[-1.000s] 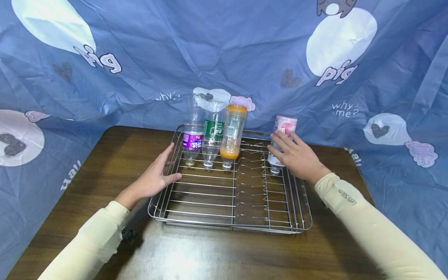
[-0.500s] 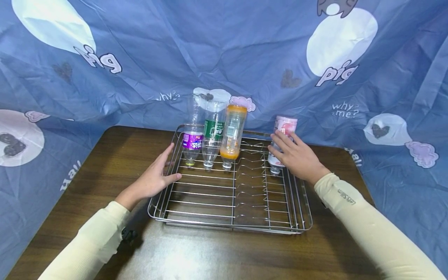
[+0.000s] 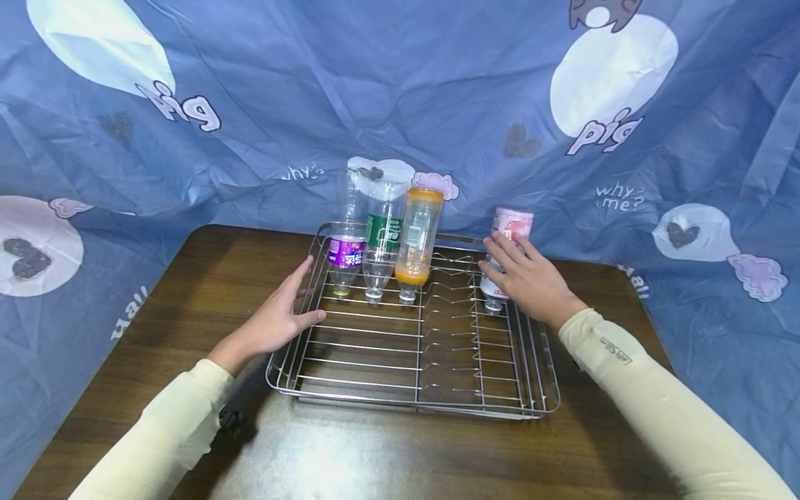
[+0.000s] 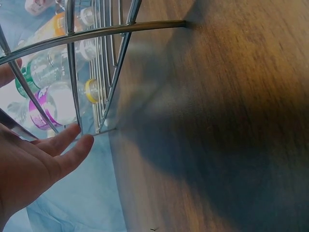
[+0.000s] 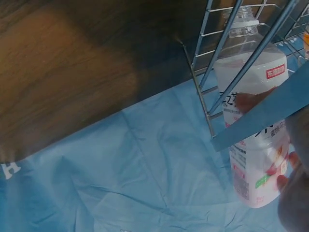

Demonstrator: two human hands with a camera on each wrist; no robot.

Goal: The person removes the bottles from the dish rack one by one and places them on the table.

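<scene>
Several upside-down plastic bottles stand in a metal wire rack [image 3: 369, 380]. They include a purple-labelled bottle [image 3: 346, 251], a green-labelled bottle [image 3: 384, 232] and an orange-banded bottle [image 3: 416, 236] at the back left. My left hand [image 3: 275, 318] rests at the rack's left rim, fingers fairly straight and thumb over the inside. Its fingertips [image 4: 75, 147] lie along the side wires. Across the rack, my right hand [image 3: 531, 281] lies over the right rim, and its extended fingers touch a pink-and-white bottle [image 5: 263, 154]. The hand hides part of that bottle.
The rack stands on a dark brown wooden table [image 3: 312, 451]. Wavy wire dividers [image 3: 446, 333] run down the rack's right-centre part. A blue patterned cloth [image 3: 400, 104] hangs close behind the table.
Both hands and the bottles keep their places. The head view has shifted very slightly, moving the whole scene a little to the right.
</scene>
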